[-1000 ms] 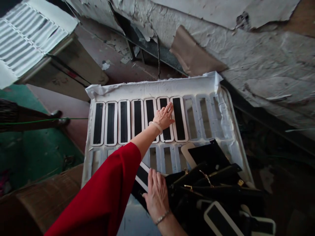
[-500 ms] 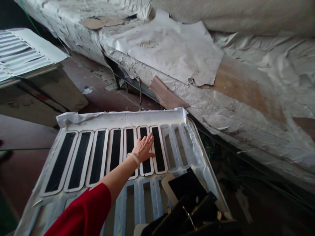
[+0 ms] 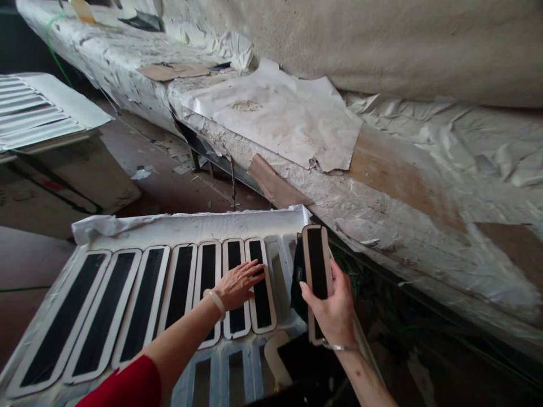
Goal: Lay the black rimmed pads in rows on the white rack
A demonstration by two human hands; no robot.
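A row of long, round-cornered black panels with cream borders (image 3: pixel 146 305) lies side by side on a slatted board (image 3: pixel 136 229). My left hand (image 3: pixel 238 285) reaches over the right end of that row, fingers stretched out, over or touching the last panels. My right hand (image 3: pixel 335 299) grips another cream-edged black panel (image 3: pixel 317 265) and holds it upright above the board's right side, thumb on the near edge. Dark material (image 3: pixel 298 271) shows just behind its left edge. Below, a dark pile (image 3: pixel 303 362) with a cream-edged corner lies partly hidden by my right forearm.
A long bench (image 3: pixel 271 118) covered in stained, crumpled sheeting runs behind the board, with a brown flap (image 3: pixel 278 183) hanging off its edge. At left stands a box (image 3: pixel 63 181) topped by a white slatted board (image 3: pixel 38 110). Scraps litter the floor (image 3: pixel 169 189).
My right hand has come into view at the right, holding a panel upright. My left hand stays over the row's right end. The whole view has shifted slightly.
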